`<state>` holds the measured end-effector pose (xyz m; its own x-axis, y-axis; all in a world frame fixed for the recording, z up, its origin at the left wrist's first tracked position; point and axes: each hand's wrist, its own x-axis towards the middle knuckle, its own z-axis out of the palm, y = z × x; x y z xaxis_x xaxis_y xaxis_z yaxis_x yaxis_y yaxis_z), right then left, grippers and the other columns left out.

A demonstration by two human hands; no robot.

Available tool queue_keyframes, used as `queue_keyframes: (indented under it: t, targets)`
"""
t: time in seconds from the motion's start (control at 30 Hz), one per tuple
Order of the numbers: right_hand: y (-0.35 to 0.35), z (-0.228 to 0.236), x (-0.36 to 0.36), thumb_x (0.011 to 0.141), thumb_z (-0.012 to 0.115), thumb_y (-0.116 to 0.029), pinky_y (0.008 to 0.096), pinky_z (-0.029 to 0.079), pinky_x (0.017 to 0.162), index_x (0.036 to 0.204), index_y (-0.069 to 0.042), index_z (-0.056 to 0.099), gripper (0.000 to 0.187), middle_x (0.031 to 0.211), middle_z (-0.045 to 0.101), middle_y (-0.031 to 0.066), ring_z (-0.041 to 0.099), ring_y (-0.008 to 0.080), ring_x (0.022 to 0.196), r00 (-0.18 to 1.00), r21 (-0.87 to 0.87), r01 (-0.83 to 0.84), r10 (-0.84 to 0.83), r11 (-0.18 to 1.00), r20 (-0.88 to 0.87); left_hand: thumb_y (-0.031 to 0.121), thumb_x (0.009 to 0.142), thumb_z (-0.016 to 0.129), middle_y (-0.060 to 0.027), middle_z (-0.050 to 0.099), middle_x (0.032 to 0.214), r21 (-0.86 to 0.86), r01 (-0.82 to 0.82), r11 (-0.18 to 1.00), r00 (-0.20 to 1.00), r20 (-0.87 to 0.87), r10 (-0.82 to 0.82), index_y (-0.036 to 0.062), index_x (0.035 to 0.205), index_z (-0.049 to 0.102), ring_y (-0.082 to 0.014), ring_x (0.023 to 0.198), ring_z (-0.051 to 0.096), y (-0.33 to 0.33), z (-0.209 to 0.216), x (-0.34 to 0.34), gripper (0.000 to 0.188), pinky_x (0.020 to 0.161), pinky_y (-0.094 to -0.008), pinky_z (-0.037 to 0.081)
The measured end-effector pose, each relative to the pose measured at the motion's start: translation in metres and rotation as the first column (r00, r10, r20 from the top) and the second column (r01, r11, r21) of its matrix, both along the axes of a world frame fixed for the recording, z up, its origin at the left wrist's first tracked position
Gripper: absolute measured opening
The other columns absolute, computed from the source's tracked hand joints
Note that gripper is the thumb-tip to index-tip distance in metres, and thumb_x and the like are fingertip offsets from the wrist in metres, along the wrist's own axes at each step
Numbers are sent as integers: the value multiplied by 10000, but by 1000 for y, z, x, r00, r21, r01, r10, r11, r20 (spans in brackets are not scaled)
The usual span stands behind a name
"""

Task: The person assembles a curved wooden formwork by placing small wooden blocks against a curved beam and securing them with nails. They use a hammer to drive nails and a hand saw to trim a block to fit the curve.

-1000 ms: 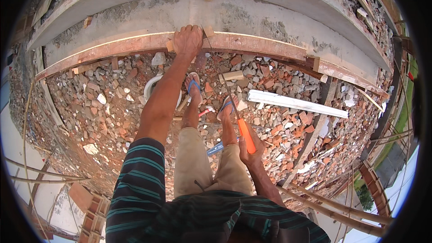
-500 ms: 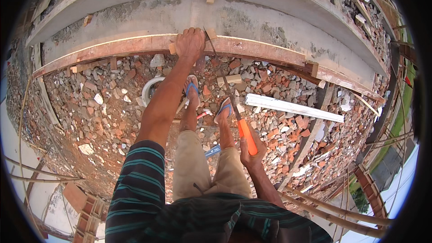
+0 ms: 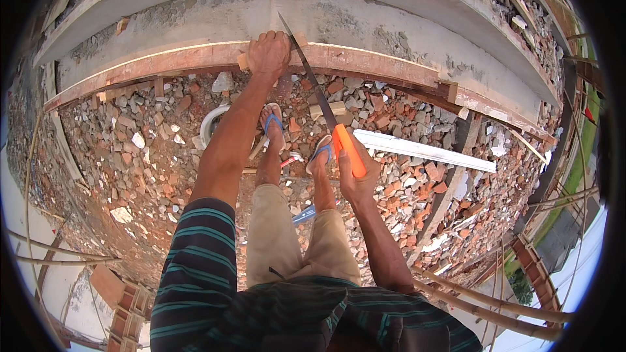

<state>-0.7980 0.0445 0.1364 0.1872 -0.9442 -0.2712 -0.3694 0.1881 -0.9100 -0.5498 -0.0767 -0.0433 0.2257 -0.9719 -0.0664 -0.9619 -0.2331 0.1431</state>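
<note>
My right hand (image 3: 362, 179) is wrapped round the orange handle of a handsaw (image 3: 315, 86). The dark, narrow blade slants up and left, crossing the edge of the reddish formwork board (image 3: 372, 65) just right of my left hand (image 3: 269, 53). That hand is closed over a short piece of wood (image 3: 243, 60) at the board's top edge. Light wood shows on both sides of the fist, and the part between is hidden by my fingers. The saw's tip reaches past the board, over the grey concrete trough (image 3: 215, 16).
Broken brick and stone rubble (image 3: 156, 156) covers the ground around my sandalled feet. A white metal length (image 3: 424, 150) lies right of the saw handle. Near my feet are a white ring (image 3: 207, 127), a small wood block (image 3: 327, 111) and a blue tool (image 3: 304, 214). Bamboo poles (image 3: 495, 306) extend at lower right.
My right hand has pushed the saw forward, up and to the left, so more blade extends past the board. My left hand keeps its hold; the whole view has shifted slightly.
</note>
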Motion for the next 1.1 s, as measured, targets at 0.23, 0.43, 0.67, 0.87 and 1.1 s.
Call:
queue_keyframes:
  t: [0.23,0.43,0.67,0.87,1.1]
  targets:
    - [-12,-32,20,923,601,-136,293,527,693,1246,-3,606,349,891,711,122,658,138,765,1000,-35,24,-24,999,9,262,968,464,-70,649,849,-16,44,999,999,14,-44,109,877,647,-267,844,644,3,-4,-2,256,749,-438,491]
    - [9,-4,-7,909,623,-125,300,546,792,1232,18,608,353,1045,705,177,709,222,879,1000,6,4,-4,1000,-2,268,958,473,-68,645,839,-74,64,995,998,11,-64,104,859,635,-265,840,645,7,-6,0,251,733,-440,490]
    - [-12,-34,29,935,581,-157,388,545,746,1224,14,599,336,946,702,204,711,270,842,999,52,21,-19,998,-35,247,955,479,-65,641,831,30,68,997,998,15,-69,103,854,634,-266,836,638,-4,4,3,235,729,-423,484]
    - [12,-5,11,935,575,-106,306,556,761,1225,33,602,323,989,711,178,712,226,867,994,-140,-35,19,990,-111,221,931,505,-62,638,832,-104,57,993,998,8,-57,106,868,638,-252,825,633,1,-1,2,187,716,-412,486]
    - [-17,-45,39,934,607,-187,339,535,647,1214,-11,606,331,850,692,167,694,222,728,998,-30,14,-15,999,-63,239,949,497,-69,638,833,25,77,997,997,-9,-77,96,869,638,-257,836,634,0,3,-2,217,736,-418,486]
